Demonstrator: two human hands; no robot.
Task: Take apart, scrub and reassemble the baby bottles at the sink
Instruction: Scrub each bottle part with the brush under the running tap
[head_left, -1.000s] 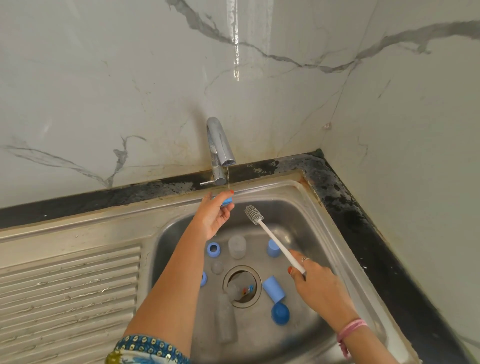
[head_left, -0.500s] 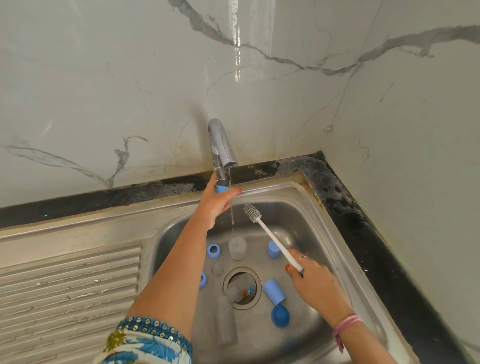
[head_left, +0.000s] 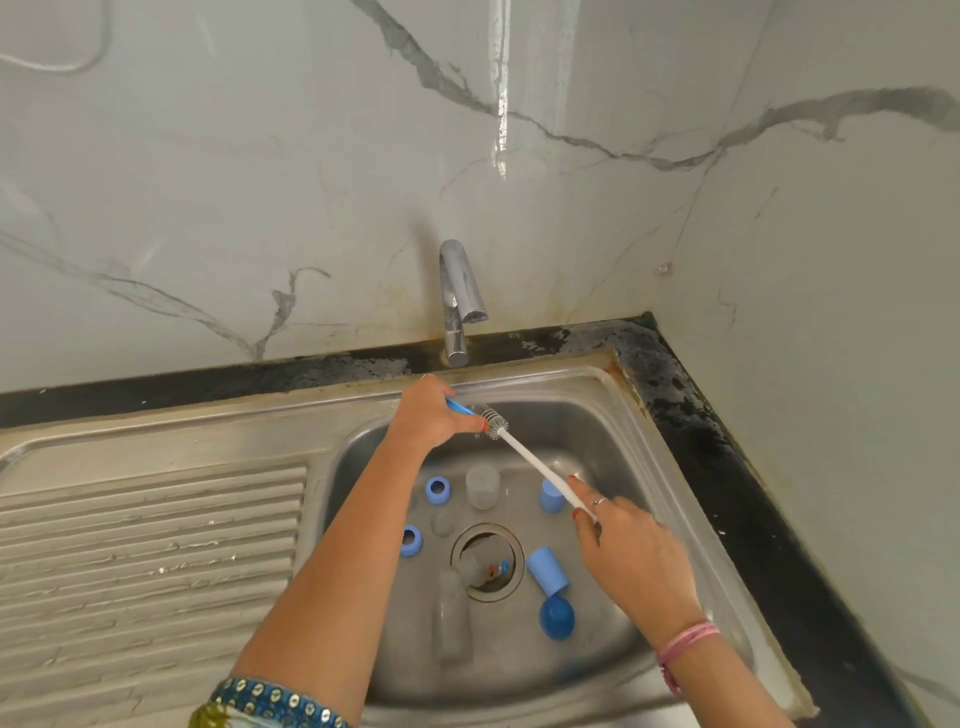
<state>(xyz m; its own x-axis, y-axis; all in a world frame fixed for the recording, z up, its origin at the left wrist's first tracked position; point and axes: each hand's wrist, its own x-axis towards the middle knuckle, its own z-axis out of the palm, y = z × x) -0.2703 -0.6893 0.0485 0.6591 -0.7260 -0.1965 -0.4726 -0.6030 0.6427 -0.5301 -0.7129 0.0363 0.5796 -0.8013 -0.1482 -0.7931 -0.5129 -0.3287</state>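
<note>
My left hand (head_left: 434, 415) pinches a small blue bottle part (head_left: 460, 406), thumb and fingers curled round it; only a sliver of blue shows past the knuckles, so I cannot tell whether it is a collar or a cap. My right hand (head_left: 631, 558) grips the white handle of the bottle brush (head_left: 535, 462) near its lower end, fingers wrapped round it.

Change: a second ago the bristle head (head_left: 491, 415) stood apart from the left hand, which held the blue part up under the tap (head_left: 460, 301) in a thin stream. Now the left hand has come down and slightly away from the spout, the bristle head touches the blue part at the fingertips, and I see no stream. I judge that wetting has given way to scrubbing of this one piece.

Outward from the hands, in the basin of the steel sink (head_left: 649, 415):
- below the left forearm, two blue collars, one (head_left: 438, 488) nearer the hand, one (head_left: 411, 540) further down;
- between the hands, a clear upturned cap (head_left: 482, 486);
- just beside the right fingertips, a pale blue cup-like piece (head_left: 550, 496);
- below the right hand, a blue cylinder (head_left: 548, 571) touching a darker blue dome cap (head_left: 557, 617);
- at and near the drain (head_left: 487, 561), two clear bottle bodies, one (head_left: 449, 616) lying flat.

The bottles lie fully apart; I judge that most pieces await the brush and reassembly has not begun.
</note>
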